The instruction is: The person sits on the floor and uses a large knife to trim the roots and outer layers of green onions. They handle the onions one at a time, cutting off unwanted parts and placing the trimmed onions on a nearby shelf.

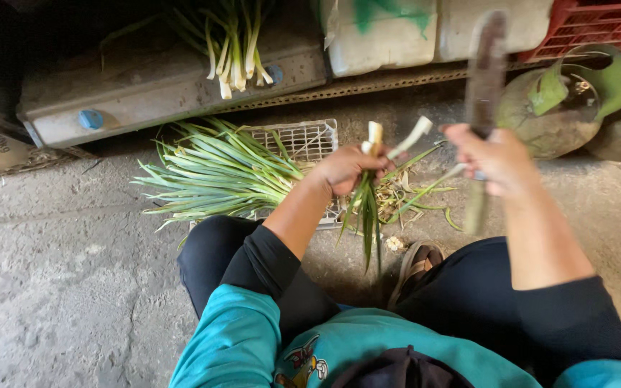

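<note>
Left grip: left hand [346,171] is closed around a small bunch of green onions [366,208], fingers wrapped about the stalks just below the white ends.
Right grip: right hand [490,158] is clenched on the handle of a knife [484,79], whose broad, dark blade points up and away and is blurred.
Held bunch, position: white ends stick up above the left fist, green leaves hang down below it toward the person's lap; one pale stalk angles out to the right, between the two hands.
Bunch to knife: near each other but apart; the blade stands to the right of the white ends and touches none of them, as far as can be told.
Stalk count in hand: two white tips show clearly; how many more are inside the fist I cannot tell.
Hands: two, both the person's own.
Knives: one.
Loose pile [217,172]: one heap of green onions lies on the ground left of the left hand, partly over a white plastic crate [303,140].
Second bundle [233,47]: one more bundle rests on a grey metal ledge [152,90] farther off, white ends toward the person.
Trimmings [411,197]: scraps lie on the concrete under the hands.
Right edge: one round green vessel [576,100] and one red crate [598,25].
</note>
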